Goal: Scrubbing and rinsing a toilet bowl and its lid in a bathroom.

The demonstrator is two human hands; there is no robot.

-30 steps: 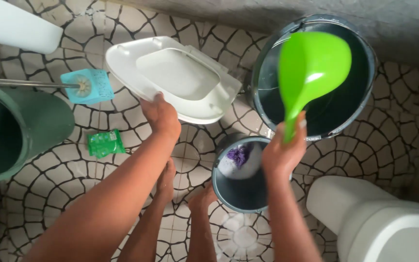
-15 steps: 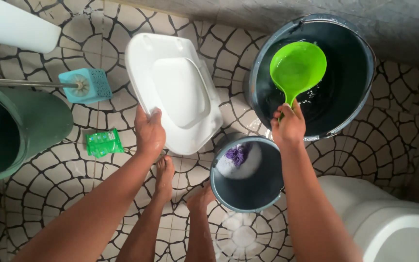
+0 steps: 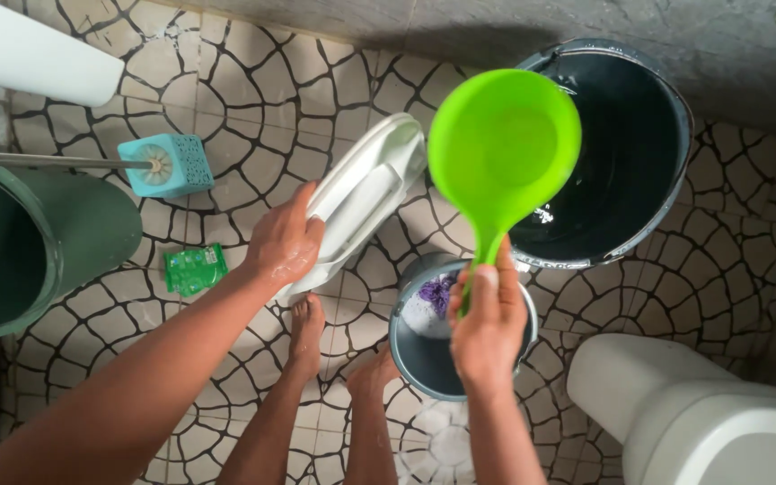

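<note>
Green scoop (image 3: 503,148) gripped by handle, right hand (image 3: 489,325) fingers wrapped tight, above small bucket (image 3: 433,359). White toilet seat (image 3: 361,199) tilted on edge, left hand (image 3: 285,242) fingers clasping its rim.

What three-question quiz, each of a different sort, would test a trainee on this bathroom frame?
1. True or false: the right hand holds the green scoop by its handle.
2. What does the left hand grip? A) brush holder B) white toilet seat C) green packet
3. Fill in: the scoop is held over the large dark ____.

Key: 1 true. 2 B; the seat is tilted up on edge. 3 bucket, with water in it.
</note>
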